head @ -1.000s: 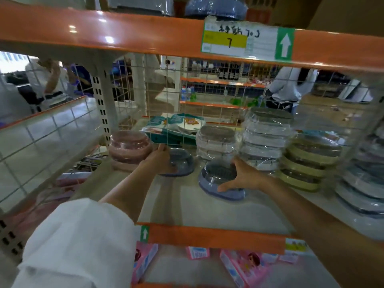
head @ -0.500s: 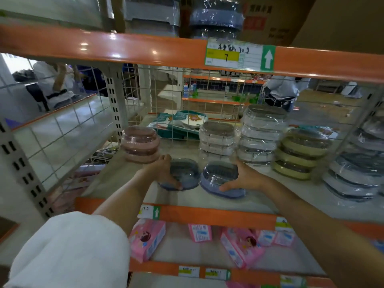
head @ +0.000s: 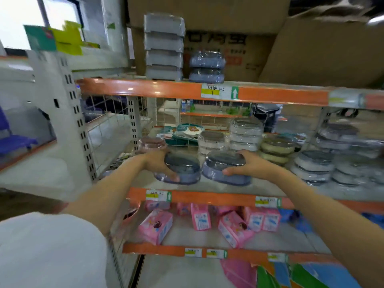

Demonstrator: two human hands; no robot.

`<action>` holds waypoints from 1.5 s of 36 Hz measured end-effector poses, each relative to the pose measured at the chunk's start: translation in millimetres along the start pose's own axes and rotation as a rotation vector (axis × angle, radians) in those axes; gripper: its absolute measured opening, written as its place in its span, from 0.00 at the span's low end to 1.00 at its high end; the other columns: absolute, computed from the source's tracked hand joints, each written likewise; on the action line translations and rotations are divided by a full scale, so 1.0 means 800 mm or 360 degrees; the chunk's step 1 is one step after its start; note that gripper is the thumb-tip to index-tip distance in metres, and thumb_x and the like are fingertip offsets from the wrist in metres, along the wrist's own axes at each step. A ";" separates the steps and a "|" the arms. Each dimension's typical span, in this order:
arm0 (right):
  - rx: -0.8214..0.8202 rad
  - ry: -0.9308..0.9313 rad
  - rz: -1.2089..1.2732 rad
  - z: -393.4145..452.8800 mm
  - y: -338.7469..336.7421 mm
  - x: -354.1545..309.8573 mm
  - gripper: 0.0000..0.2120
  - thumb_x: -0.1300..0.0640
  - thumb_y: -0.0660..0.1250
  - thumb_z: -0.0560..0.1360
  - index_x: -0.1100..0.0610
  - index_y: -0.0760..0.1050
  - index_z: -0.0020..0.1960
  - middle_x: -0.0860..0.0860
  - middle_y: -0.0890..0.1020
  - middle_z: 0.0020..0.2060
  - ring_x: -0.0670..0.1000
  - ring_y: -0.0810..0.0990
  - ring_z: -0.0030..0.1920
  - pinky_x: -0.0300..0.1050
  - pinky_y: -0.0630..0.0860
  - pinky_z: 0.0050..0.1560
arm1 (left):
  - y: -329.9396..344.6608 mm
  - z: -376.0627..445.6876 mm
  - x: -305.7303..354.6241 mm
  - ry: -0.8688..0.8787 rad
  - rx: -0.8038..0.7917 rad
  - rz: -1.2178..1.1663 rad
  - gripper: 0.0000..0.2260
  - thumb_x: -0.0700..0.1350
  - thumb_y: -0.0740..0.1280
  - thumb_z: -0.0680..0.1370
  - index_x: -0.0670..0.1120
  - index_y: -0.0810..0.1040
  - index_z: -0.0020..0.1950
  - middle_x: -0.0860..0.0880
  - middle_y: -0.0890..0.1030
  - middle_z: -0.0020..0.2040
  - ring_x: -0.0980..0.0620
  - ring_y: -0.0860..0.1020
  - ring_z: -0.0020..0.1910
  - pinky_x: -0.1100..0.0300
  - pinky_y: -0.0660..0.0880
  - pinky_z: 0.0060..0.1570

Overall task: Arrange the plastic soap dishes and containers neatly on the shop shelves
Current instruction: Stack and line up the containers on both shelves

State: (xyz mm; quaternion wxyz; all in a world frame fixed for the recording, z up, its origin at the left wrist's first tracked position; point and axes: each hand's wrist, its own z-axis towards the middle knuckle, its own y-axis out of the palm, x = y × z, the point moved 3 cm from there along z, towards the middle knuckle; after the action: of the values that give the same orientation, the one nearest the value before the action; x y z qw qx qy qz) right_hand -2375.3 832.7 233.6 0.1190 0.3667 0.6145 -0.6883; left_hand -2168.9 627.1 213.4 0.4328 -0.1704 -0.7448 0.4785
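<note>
Two film-wrapped blue soap dishes sit side by side near the front of the middle shelf (head: pixel 207 190), just above its orange edge: the left hand (head: pixel 158 163) grips the left dish (head: pixel 178 170), the right hand (head: pixel 249 165) the right dish (head: pixel 225 168). Both look light and stiff, but the wrap is likely slippery, so holding opposite sides by the rim seems safest

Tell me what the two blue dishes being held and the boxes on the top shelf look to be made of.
Left blue soap dish and right blue soap dish: seemingly glossy plastic, each in clear shiny film wrap that catches glare. Boxes on the top shelf: matte brown cardboard, judging by folded flaps and printed lettering.
</note>
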 end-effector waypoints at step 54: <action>0.0722 -0.0253 -0.0004 0.240 -0.313 -0.156 0.45 0.37 0.73 0.66 0.59 0.61 0.72 0.54 0.72 0.63 0.53 0.74 0.56 0.42 0.73 0.39 | -0.306 0.089 0.155 0.0175 0.0745 -0.0061 0.18 0.53 0.73 0.71 0.56 0.63 0.40 0.58 0.65 0.40 0.63 0.64 0.37 0.71 0.63 0.36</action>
State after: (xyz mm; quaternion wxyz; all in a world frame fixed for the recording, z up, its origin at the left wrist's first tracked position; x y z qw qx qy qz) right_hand -2510.3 671.6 500.3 0.0807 0.3278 0.4332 -0.8357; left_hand -2257.5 551.3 472.1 0.5093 -0.0772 -0.5920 0.6198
